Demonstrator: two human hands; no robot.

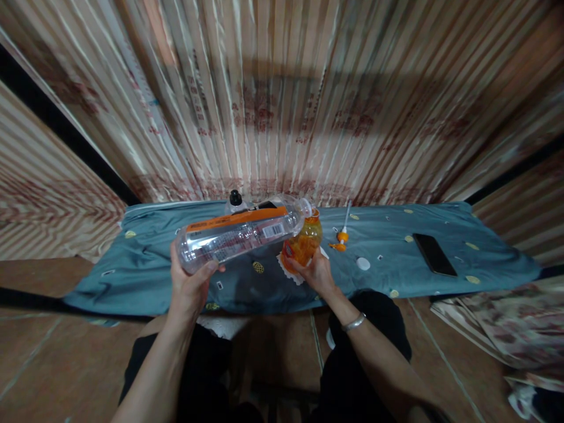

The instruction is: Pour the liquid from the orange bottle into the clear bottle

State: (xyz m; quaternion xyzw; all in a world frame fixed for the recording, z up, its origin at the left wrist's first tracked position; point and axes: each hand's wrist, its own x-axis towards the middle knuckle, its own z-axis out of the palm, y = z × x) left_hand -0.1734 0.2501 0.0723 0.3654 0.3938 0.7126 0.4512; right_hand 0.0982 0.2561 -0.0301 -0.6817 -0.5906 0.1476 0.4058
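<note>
My left hand [191, 282] is closed round the base of a large clear plastic bottle [238, 235] with an orange label. The bottle lies tilted nearly level, its neck at the mouth of an orange see-through pump bottle [304, 244]. Whether liquid passes between them I cannot tell. My right hand [317, 272] grips the orange bottle, which leans slightly over a white scalloped cloth or paper [296, 277]. To the right lies an orange pump head [341, 238] with a pale tube. A white round cap [363, 264] is near it.
A black-topped clear bottle [235, 201] stands behind the large bottle. On the teal cloth-covered surface [388, 276], a dark phone [434, 254] lies at the right. Striped curtains [282, 117] hang close behind, with dark poles at both sides.
</note>
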